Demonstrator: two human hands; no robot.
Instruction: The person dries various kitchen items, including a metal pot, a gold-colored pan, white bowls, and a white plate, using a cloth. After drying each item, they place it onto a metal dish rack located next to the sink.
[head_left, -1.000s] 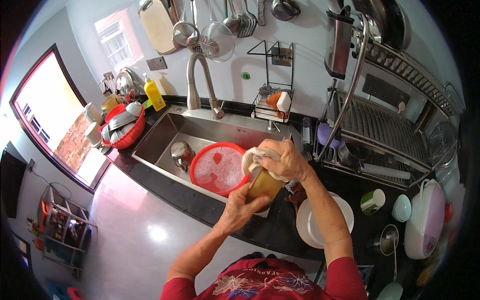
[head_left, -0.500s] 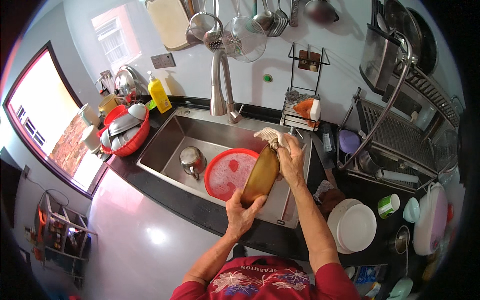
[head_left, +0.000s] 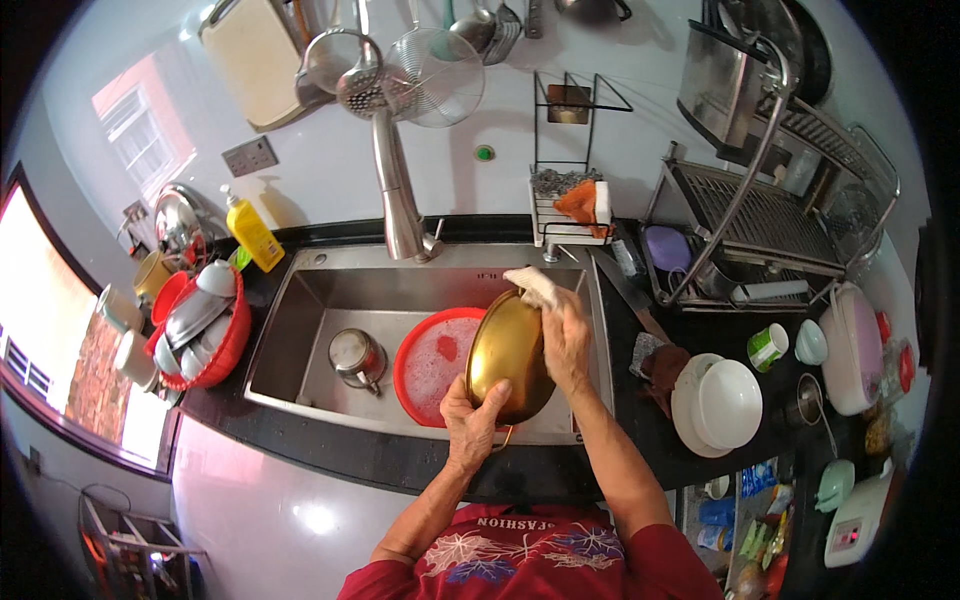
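Note:
My left hand [head_left: 470, 424] grips the lower edge of a shiny gold-coloured pan [head_left: 508, 360], thumb on its surface, and a small handle shows at the bottom. The pan is tilted on edge above the sink [head_left: 300, 310]. At its upper right rim, my right hand [head_left: 567, 345] is closed on a pale cloth [head_left: 535, 284] pressed against the metal. Partly hidden behind the pan, a red basin [head_left: 402, 372] holds foamy water and something red. To its left in the sink lies a small steel pot [head_left: 357, 358].
A red basket [head_left: 232, 345] of bowls stands left of the sink, near a yellow pump bottle [head_left: 254, 232]. The faucet [head_left: 398, 200] rises behind. At right are a knife [head_left: 630, 295], white dishes [head_left: 729, 404] and a metal dish rack [head_left: 740, 210]. Strainers [head_left: 435, 75] hang above.
The gold pan has turned so more of its shiny broad surface faces me. My right hand and the cloth stay at its upper rim. The whole view has shifted.

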